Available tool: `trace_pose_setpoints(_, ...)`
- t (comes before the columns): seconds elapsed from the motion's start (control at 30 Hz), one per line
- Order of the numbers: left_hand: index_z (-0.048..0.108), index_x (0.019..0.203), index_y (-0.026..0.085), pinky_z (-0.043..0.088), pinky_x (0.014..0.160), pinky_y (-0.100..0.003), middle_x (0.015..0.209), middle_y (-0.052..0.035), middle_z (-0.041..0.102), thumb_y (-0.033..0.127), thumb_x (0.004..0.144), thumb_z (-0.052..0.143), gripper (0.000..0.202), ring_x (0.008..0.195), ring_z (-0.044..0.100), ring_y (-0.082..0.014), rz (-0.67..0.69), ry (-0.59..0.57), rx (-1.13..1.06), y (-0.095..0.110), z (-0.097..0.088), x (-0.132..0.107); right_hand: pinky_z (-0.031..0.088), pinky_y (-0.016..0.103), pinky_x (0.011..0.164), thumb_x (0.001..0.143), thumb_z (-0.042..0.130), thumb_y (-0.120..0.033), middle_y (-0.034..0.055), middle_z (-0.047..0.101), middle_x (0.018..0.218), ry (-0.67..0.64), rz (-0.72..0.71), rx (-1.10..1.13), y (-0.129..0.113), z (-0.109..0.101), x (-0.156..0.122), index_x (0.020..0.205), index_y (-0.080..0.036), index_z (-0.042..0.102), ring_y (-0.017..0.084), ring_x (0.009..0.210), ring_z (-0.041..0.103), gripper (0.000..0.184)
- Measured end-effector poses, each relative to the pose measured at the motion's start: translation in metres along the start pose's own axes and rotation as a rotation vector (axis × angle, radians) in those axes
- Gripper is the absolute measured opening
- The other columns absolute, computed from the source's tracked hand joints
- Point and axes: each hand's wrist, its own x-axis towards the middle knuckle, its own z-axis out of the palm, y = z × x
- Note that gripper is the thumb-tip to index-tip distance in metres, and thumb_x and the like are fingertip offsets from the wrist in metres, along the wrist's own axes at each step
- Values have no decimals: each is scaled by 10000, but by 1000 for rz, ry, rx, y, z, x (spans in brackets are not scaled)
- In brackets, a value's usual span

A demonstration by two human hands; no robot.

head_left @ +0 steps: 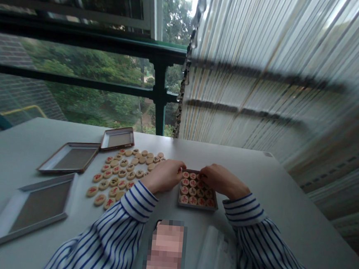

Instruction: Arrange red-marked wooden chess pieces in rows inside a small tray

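Observation:
A small square box [197, 206] on the grey table holds several round wooden game pieces with red characters. My left hand [164, 176] rests at the box's left far corner, fingers curled and pinched at a piece on the edge. My right hand [218, 179] lies over the box's far right side, fingers bent down onto the pieces. Whether either hand grips a piece is hidden by the fingers. A spread of loose wooden pieces [123, 175] with red and black characters lies left of my left hand.
Three shallow square lids or trays lie to the left: a small one [118, 138] at the back, a middle one [70, 157], and a large pale one [30, 208] near the front. A window railing runs behind the table; blinds hang on the right.

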Motion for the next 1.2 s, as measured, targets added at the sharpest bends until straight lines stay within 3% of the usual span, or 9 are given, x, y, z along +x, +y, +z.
trace_pose_setpoints(0.57,623,1016,214,445,725,-269,906,-51,681,237,759,415,332,835,618,-187,18,10,3,-1,0,1,378,247,596,807,429,-235,113,675,830,13,-6,-7,5,1,1,885,-182,663,187,757,625,253)
trace_pose_setpoints(0.73,622,1037,189,447,760,-261,956,-61,675,227,776,414,336,870,612,-178,5,65,-19,2,-5,0,358,251,618,837,412,-256,88,671,844,146,15,-21,10,-2,-1,948,-203,631,182,788,616,251)
trace_pose_setpoints(0.93,634,1009,178,457,741,-256,898,-53,686,258,800,413,314,819,617,-167,33,166,-62,1,-15,-2,305,253,582,867,364,-250,62,663,804,294,7,-94,7,-6,-1,837,-186,607,159,730,597,254)
trace_pose_setpoints(1.2,630,995,152,464,715,-255,932,-68,675,298,803,435,311,792,611,-155,-5,209,-116,-6,-35,-8,272,255,570,854,373,-217,59,652,784,341,-15,-95,5,-9,-4,800,-171,587,139,692,567,225)
